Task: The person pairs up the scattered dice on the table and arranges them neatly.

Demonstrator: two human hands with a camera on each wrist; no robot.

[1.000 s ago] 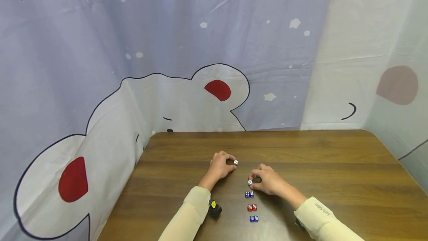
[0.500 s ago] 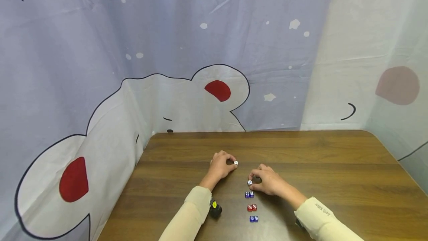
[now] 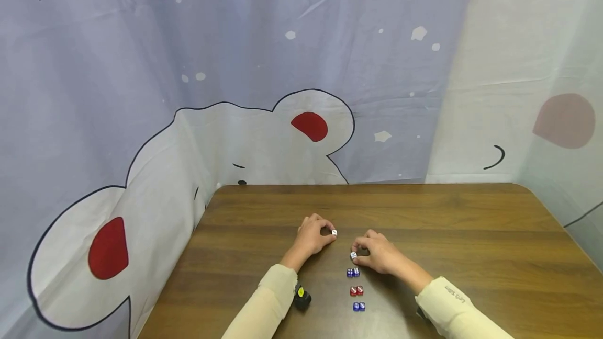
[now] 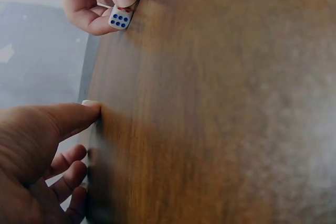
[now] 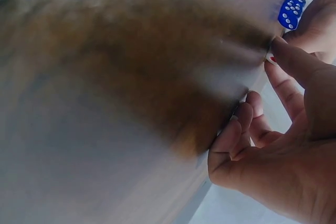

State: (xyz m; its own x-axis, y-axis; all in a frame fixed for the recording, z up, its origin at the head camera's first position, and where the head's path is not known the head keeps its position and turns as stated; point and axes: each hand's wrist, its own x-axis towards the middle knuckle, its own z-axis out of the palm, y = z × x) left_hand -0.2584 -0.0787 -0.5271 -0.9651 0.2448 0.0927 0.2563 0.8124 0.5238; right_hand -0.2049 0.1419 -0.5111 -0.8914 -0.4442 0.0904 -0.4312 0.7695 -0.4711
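My left hand (image 3: 311, 235) pinches a white die (image 3: 334, 233) between thumb and finger, out beyond the dice rows. Nearer and to its right, my right hand (image 3: 378, 253) pinches another white die (image 3: 353, 255) on the table. In the left wrist view this second white die (image 4: 119, 18) shows six blue pips on one side, while the left hand's thumb (image 4: 73, 116) hides most of its own die. Just nearer than the right hand's die sits a pair of blue dice (image 3: 353, 272). Behind the right thumb, the right wrist view shows only a sliver of white die (image 5: 270, 57).
A pair of red dice (image 3: 356, 291) and a second blue pair (image 3: 359, 306) lie in line toward the near edge. The brown wooden table (image 3: 461, 234) meets a printed curtain (image 3: 386, 93) at its back. A black wrist camera (image 3: 302, 298) sits at the left cuff.
My left hand has come slightly nearer with its white die. The right hand and its die stay in place by the blue dice; the head view has shifted a little.
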